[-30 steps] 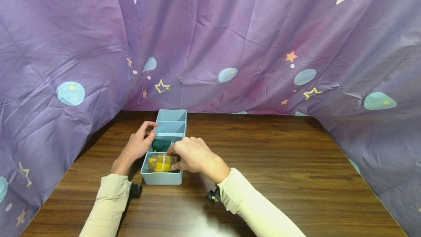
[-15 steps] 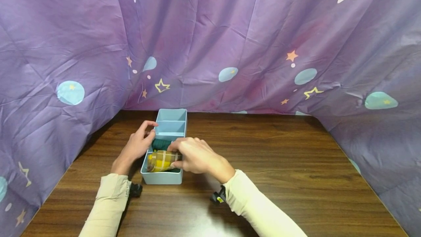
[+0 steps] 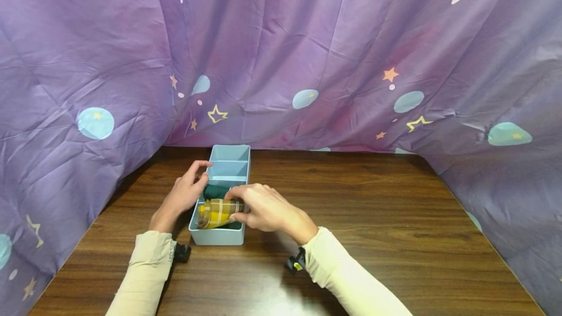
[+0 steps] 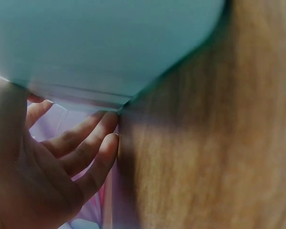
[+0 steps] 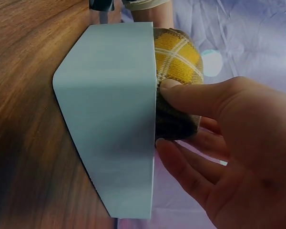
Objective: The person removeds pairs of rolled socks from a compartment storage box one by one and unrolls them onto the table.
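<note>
A rolled yellow-and-brown plaid sock point(image 3: 217, 212) sits tilted in the nearest compartment of a light blue divided box point(image 3: 217, 238). My right hand point(image 3: 265, 208) pinches its right end, thumb on the near side and fingers on the far side. The right wrist view shows the plaid sock point(image 5: 178, 55) bulging above the box wall point(image 5: 105, 86), the thumb pressed into the knit. My left hand point(image 3: 184, 190) rests along the box's left side, fingers fairly straight and tips at the wall. In the left wrist view, those fingers point(image 4: 88, 152) touch the box point(image 4: 109, 52).
A dark green rolled bundle point(image 3: 215, 192) lies in the compartment behind the plaid sock. The box's two far compartments point(image 3: 227, 170) show bare walls. Brown wooden table point(image 3: 373, 218) surrounds the box, and a purple star-patterned curtain point(image 3: 272, 62) hangs behind and at both sides.
My right hand has drawn slightly up and to the right with the plaid sock, which now sits higher and more tilted in its compartment. The left hand has stayed at the box.
</note>
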`<state>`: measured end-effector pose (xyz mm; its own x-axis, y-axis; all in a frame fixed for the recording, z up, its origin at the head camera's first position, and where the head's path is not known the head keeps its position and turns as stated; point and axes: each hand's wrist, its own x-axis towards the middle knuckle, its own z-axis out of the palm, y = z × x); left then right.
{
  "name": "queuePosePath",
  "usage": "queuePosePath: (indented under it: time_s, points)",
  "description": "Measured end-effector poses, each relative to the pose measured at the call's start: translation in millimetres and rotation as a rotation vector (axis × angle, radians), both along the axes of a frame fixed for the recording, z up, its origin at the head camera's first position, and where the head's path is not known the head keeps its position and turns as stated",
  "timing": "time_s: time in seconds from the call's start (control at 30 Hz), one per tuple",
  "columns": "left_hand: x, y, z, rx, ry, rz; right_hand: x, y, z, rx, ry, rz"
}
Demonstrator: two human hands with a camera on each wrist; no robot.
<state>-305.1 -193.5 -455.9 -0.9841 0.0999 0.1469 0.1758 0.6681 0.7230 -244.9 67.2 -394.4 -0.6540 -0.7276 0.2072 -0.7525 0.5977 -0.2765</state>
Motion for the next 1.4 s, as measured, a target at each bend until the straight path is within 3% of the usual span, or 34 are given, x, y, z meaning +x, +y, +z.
queuePosePath:
  time_s: [0.33, 0.5, 0.73, 0.9, 1.4]
  points:
    - [0.5, 0.8, 2.7, 0.005, -0.031, 0.009, -0.3, 8, 4.2, -0.093, -0.031, 0.001]
    - [1.1, -1.6, 3.1, -0.036, 0.011, 0.003, -2.6, 14, 3.6, -0.161, -0.052, 0.047]
    - [1.5, -3.2, 4.1, -0.052, 0.070, -0.003, -5.8, 25, 0.6, -0.284, -0.180, 0.088]
    - [0.7, -3.4, 6.2, -0.058, 0.063, -0.011, -6.1, 33, -0.7, -0.381, -0.261, 0.097]
    - [3.3, -3.0, 7.2, -0.061, 0.035, -0.012, -4.5, 70, -3.8, -0.499, -0.279, 0.065]
